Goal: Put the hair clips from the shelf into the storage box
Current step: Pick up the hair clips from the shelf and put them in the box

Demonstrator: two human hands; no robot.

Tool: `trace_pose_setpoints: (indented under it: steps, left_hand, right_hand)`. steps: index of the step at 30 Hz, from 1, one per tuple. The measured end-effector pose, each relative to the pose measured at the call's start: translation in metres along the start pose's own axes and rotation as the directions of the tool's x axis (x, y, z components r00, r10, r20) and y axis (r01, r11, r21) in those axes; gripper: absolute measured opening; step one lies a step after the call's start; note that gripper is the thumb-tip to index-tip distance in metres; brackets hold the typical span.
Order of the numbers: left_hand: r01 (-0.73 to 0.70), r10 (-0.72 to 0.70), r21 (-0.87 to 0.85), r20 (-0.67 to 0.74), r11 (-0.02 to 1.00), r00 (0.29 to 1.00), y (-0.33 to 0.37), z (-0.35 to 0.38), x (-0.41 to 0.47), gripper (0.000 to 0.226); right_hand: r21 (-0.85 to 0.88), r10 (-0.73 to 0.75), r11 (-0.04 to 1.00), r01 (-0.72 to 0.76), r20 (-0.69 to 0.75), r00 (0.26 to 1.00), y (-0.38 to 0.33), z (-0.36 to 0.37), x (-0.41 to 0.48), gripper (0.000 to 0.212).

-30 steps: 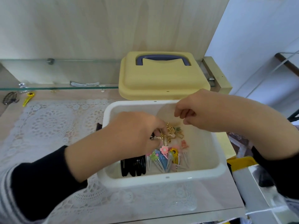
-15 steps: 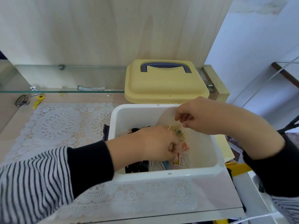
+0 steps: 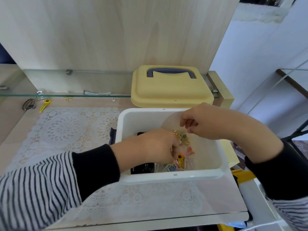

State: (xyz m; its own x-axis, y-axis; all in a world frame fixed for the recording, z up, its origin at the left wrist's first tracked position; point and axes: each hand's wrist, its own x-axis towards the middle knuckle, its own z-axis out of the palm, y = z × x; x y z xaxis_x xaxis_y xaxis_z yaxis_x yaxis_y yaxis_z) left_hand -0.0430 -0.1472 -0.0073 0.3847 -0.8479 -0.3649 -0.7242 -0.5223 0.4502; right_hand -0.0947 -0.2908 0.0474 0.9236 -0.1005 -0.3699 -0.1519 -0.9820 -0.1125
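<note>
Inside the storage box point(image 3: 166, 178), where many hair clips point(image 3: 181, 161) already lie, the left hand point(image 3: 155, 147) curls among them, its grip hidden so I cannot tell on what, the right hand point(image 3: 200, 122) hovers with its grip curled on nothing visible, and white clips point(image 3: 97, 93) are left on the shelf point(image 3: 66, 95).

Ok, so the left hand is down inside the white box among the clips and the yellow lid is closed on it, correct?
Not quite: the head view shows the yellow lid off, resting behind the white box. The left hand is indeed down inside among the clips.
</note>
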Motion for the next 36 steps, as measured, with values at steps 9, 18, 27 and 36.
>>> trace_pose_setpoints:
  steps: [9,18,27,36]
  left_hand:
    - [0.022,-0.023,-0.058,-0.014,0.998,1.0,0.002,-0.001,-0.001,0.026]
    - [0.098,-0.055,0.138,-0.283,0.986,0.957,-0.004,-0.019,-0.031,0.027]
    - [0.15,-0.005,0.122,-0.758,0.981,0.652,-0.038,-0.031,-0.085,0.024]
    - [0.168,-0.155,-0.115,-0.956,0.979,0.248,-0.134,-0.007,-0.133,0.025]
  right_hand:
    - [0.009,0.006,1.0,-0.006,-0.019,1.0,-0.002,0.002,0.0,0.022]
    - [0.047,-0.016,0.999,0.026,-0.202,0.979,-0.009,0.001,-0.008,0.02]
    - [0.201,-0.06,0.926,0.319,-0.755,0.653,-0.079,0.005,-0.01,0.023]
    - [0.374,0.023,0.703,0.604,-0.862,0.507,-0.212,0.041,0.016,0.028]
